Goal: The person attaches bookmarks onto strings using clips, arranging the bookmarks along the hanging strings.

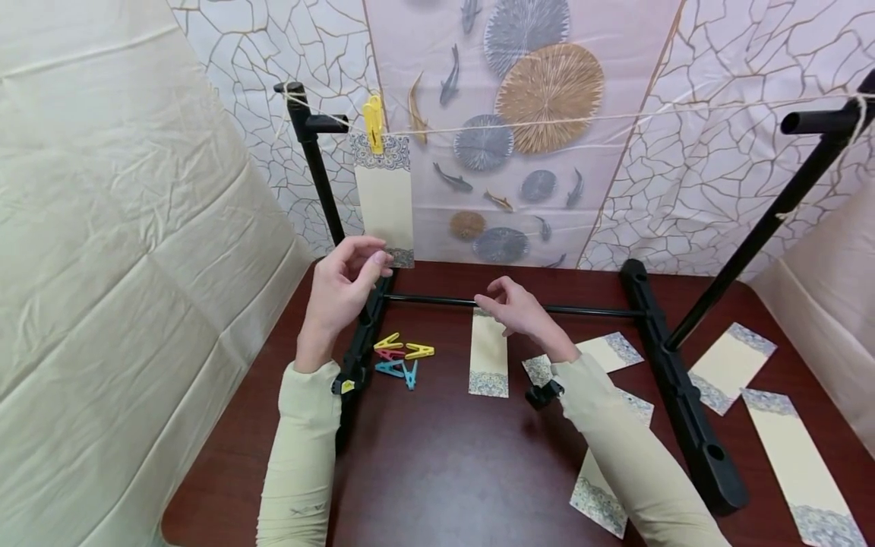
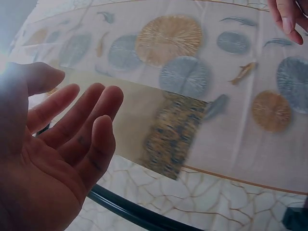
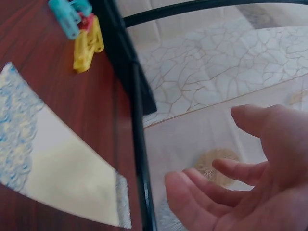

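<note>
A cream paper card [image 1: 385, 199] with patterned ends hangs from the string, held at its top by a yellow clothespin [image 1: 373, 124]. My left hand [image 1: 345, 281] is raised by the card's lower end, fingers loosely bent and holding nothing; in the left wrist view the card [image 2: 134, 115] shows just beyond the fingers. My right hand [image 1: 517, 308] hovers near the top of another patterned card [image 1: 488, 353] lying on the table. Its fingers are relaxed with nothing between them, as the right wrist view shows the hand [image 3: 240, 178] beside the crossbar.
Several clothespins [image 1: 403, 355] in yellow, red and blue lie left of the middle card. More cards [image 1: 731, 368] are spread at the right, some under the right forearm. A black stand [image 1: 704, 425] with a crossbar [image 1: 444, 301] carries the string [image 1: 588, 119] between its posts.
</note>
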Available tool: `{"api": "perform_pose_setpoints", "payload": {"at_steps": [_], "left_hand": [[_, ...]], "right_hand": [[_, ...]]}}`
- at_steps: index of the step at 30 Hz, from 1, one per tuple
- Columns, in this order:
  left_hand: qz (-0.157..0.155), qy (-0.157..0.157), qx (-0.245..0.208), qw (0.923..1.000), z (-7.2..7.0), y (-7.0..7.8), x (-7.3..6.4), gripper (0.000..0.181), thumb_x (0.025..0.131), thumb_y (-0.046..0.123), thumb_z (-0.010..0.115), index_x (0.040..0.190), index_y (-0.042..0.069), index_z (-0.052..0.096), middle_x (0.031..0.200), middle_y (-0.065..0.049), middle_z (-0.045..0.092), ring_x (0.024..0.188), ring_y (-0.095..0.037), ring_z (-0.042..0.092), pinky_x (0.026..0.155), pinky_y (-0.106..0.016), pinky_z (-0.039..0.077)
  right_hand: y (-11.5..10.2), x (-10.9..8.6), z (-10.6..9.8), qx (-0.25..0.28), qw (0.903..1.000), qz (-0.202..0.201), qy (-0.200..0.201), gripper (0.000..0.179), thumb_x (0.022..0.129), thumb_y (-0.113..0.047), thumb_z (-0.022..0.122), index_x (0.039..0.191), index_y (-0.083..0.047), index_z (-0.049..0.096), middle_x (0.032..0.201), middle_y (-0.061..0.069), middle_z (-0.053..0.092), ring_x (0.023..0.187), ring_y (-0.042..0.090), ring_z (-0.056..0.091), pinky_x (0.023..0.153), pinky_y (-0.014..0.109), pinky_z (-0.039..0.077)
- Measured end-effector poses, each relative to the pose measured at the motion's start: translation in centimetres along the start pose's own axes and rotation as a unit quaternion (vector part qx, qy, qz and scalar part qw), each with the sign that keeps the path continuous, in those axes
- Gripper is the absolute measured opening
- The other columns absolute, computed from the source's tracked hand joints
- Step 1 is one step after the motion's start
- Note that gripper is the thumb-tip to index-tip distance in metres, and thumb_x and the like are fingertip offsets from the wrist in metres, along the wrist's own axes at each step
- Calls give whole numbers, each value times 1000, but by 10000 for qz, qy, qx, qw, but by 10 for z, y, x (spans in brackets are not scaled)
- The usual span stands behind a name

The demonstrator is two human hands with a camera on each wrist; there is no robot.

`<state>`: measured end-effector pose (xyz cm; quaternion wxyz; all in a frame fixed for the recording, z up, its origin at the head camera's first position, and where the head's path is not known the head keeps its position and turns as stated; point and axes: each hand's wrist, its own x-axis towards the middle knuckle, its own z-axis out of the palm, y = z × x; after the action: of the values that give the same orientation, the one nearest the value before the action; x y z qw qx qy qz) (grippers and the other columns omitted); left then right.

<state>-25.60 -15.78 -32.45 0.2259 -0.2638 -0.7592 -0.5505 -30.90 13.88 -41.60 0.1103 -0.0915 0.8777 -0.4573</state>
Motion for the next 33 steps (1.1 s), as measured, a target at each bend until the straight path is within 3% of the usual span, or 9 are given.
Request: {"api": "perform_pose_setpoints", "payload": {"at_steps": [6, 11, 16, 19, 25, 28, 33], "left_hand": [[-444, -270, 82, 9986, 12, -17, -11, 26, 95, 4, 61, 119, -7, 60, 98, -27, 69, 82, -41, 70, 70, -19, 54], [-711, -445, 290, 9961, 20, -29, -20, 25, 95, 14, 65, 118, 5, 63, 96, -17, 71, 81, -33, 72, 70, -20, 53], [-1095, -839, 334, 9899, 27, -46, -28, 23, 96, 24, 64, 116, 14, 64, 97, -12, 72, 82, -26, 73, 70, -30, 55], [-1460, -1280, 487, 9797, 32, -60, -31, 26, 97, 30, 63, 117, 13, 63, 97, -10, 72, 83, -22, 71, 67, -32, 55], [-2108, -1818, 785, 9573, 39, -86, -38, 30, 96, 36, 62, 119, 16, 62, 101, -7, 72, 83, -15, 68, 69, -31, 55], [-2220, -2021, 941, 9492, 41, -93, -39, 33, 96, 36, 62, 122, 15, 61, 107, -7, 70, 88, -17, 66, 74, -33, 55], [-2424, -2401, 1479, 9283, 46, -101, -42, 36, 95, 34, 64, 125, 14, 59, 117, -7, 67, 100, -20, 64, 86, -38, 53]], "right_hand": [[10, -3, 6, -761, 9966, 302, 3, 60, 96, -49, 55, 137, -8, 39, 105, 16, 59, 69, 35, 63, 66, 45, 56], [20, 0, 12, -1191, 9908, 644, -37, 66, 95, -53, 54, 140, -8, 35, 115, 17, 61, 74, 29, 64, 60, 35, 53], [27, 3, 17, -1584, 9835, 869, -4, 73, 94, -55, 54, 145, -8, 32, 135, 20, 54, 75, 27, 64, 59, 38, 55], [29, 3, 21, -1949, 9760, 972, 0, 76, 94, -56, 53, 146, -6, 31, 136, 23, 52, 80, 29, 65, 60, 40, 52], [33, 2, 29, -2337, 9647, 1213, -63, 85, 95, -57, 52, 153, -5, 19, 150, 29, 34, 124, 44, 49, 85, 52, 47], [32, 2, 31, -2387, 9626, 1285, -11, 89, 93, -60, 52, 155, -5, 17, 151, 32, 30, 124, 48, 49, 89, 56, 46], [34, 4, 37, -2552, 9584, 1272, 150, 95, 90, -64, 55, 154, -4, 20, 145, 34, 36, 117, 48, 53, 84, 55, 49]]}}
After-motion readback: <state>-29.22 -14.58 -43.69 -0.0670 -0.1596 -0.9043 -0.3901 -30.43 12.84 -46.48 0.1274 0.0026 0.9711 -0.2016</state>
